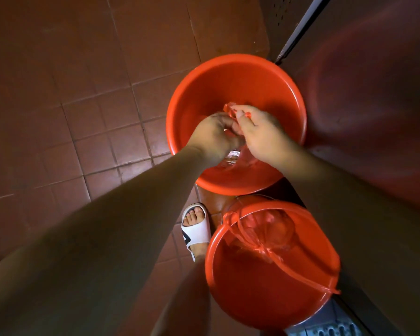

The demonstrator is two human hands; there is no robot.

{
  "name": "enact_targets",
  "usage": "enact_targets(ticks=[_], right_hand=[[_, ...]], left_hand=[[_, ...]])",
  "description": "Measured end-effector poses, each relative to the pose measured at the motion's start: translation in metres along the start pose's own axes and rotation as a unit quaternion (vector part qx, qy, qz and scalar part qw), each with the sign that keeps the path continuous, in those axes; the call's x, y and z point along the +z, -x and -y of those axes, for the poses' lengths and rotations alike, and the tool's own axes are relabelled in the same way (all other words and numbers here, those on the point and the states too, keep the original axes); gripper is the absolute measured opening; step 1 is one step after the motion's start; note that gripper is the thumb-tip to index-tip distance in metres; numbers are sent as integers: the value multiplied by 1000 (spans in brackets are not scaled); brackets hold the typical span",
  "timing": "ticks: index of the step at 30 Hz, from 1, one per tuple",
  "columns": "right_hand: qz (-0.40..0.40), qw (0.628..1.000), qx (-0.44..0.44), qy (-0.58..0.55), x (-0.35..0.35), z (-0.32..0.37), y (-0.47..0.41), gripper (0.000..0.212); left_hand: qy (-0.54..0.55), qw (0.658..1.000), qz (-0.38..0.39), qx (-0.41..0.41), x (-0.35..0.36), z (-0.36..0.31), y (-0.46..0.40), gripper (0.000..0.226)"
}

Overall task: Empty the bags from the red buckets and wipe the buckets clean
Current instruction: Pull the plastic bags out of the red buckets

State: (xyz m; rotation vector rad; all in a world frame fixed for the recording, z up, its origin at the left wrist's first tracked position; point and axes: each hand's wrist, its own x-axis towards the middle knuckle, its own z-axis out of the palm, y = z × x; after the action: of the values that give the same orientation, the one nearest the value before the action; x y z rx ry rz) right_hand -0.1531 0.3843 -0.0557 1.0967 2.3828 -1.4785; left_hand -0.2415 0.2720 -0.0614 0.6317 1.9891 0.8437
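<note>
Two red buckets stand on the tiled floor. Over the far bucket (228, 78) both my hands meet. My left hand (212, 137) and my right hand (260, 134) pinch the knotted top of a thin red plastic bag (230, 109); clear crumpled plastic (230, 158) shows inside it, below my wrists. The near bucket (257, 292) holds a second red bag (272, 229), tied shut with loose handles trailing over the rim at the right.
My foot in a white slide sandal (195, 229) is planted left of the near bucket. A dark wall and a metal door frame (298, 30) close off the right side. Brown floor tiles (70, 105) stretch to the left.
</note>
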Motion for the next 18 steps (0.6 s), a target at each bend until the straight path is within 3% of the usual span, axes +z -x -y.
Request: enact_targets(ticks=[2,7,10,12,15,18], right_hand=[[5,999,-18,27,-4,-2,3,36],[22,989,-69,128,-3,-8,10,37],[9,983,-103,152,4,-2,13,35],[19,976,-118,181,9,0,14,36],[9,959,-141,244,15,1,20,35],[-33,944,-172,281,18,-2,24,28]], left_hand=[[-7,1000,12,-4,3,-1,-4,8],[-172,983,-26,67,3,1,-4,7],[-139,988,-64,26,0,6,-3,26],[-139,988,-72,10,-2,12,-6,20],[-155,988,-19,7,-4,16,-12,40],[-137,991,12,0,-6,19,-14,39]])
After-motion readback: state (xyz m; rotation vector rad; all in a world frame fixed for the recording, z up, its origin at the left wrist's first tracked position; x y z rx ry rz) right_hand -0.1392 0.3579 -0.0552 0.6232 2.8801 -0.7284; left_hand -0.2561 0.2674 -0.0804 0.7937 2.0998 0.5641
